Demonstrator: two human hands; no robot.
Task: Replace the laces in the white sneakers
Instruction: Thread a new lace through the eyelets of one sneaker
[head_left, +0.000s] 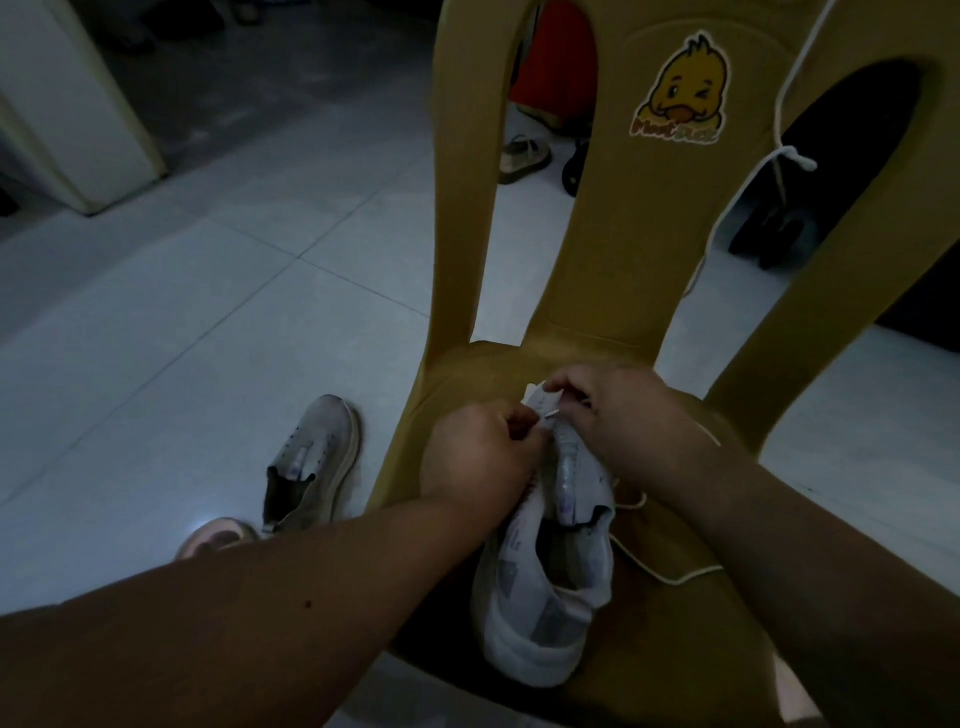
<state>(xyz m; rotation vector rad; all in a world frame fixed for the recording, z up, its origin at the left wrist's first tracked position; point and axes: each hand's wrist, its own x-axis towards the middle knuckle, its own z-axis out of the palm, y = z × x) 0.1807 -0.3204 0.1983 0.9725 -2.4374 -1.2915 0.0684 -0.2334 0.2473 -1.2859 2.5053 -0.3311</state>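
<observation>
Pale floor tiles (208, 312) surrounded the yellow chair (597, 260), where our sneaker (540, 587) lay at lower centre of the frame. Our left hand (483, 452) gripped its soft, floppy upper. Our right hand (623, 410) seemingly pinched the limp lace (673, 581) near its stiff tip, which we judged the best hold.

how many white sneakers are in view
2. One white sneaker lies on the yellow chair seat, held by the left hand and right hand; the second sneaker sits on the floor left of the chair. Others may be hidden.
</observation>
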